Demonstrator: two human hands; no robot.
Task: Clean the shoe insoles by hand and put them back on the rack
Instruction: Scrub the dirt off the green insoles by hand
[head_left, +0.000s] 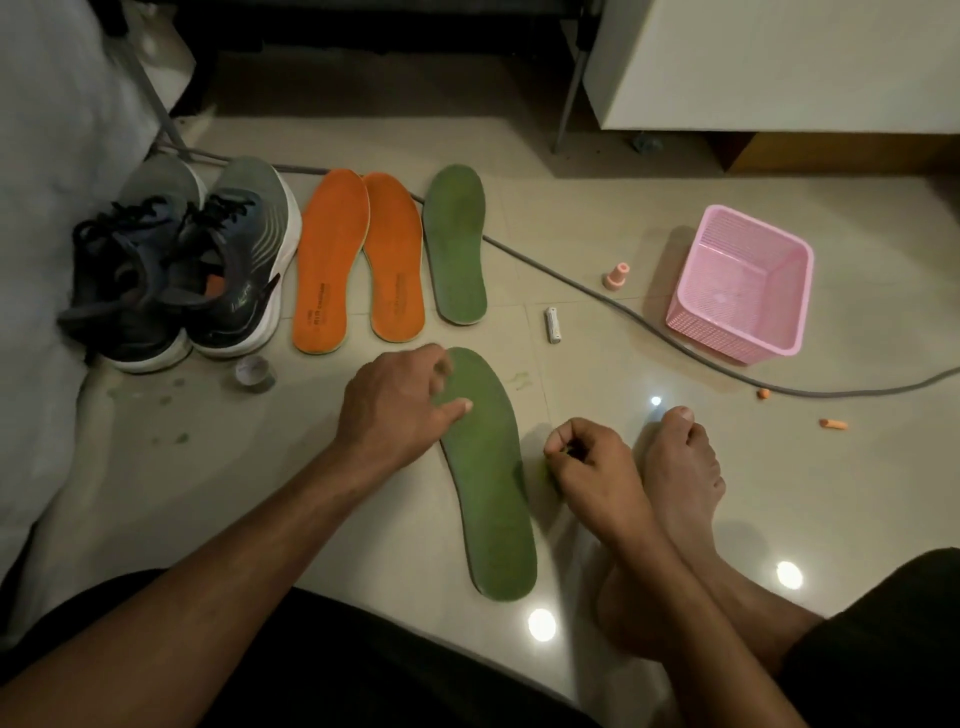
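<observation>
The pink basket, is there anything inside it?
No, the pink basket stands on the floor with only its bare mesh bottom showing.

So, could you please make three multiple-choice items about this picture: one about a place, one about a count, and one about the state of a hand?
1. Where is the pink basket?
A. on the floor, right of the insoles
B. on top of the shoes
C. in the person's lap

2. How many orange insoles lie on the floor?
A. one
B. two
C. four

3. What is the left hand doing?
A. gripping a shoe
B. hanging idle in the air
C. resting on the near green insole

Answers:
1. A, the basket stands on the tiles, far right of the row of insoles.
2. B, two orange insoles lie side by side next to the shoes.
3. C, its fingers lie on the toe end of the near green insole, while the right hand is curled beside it.
</observation>
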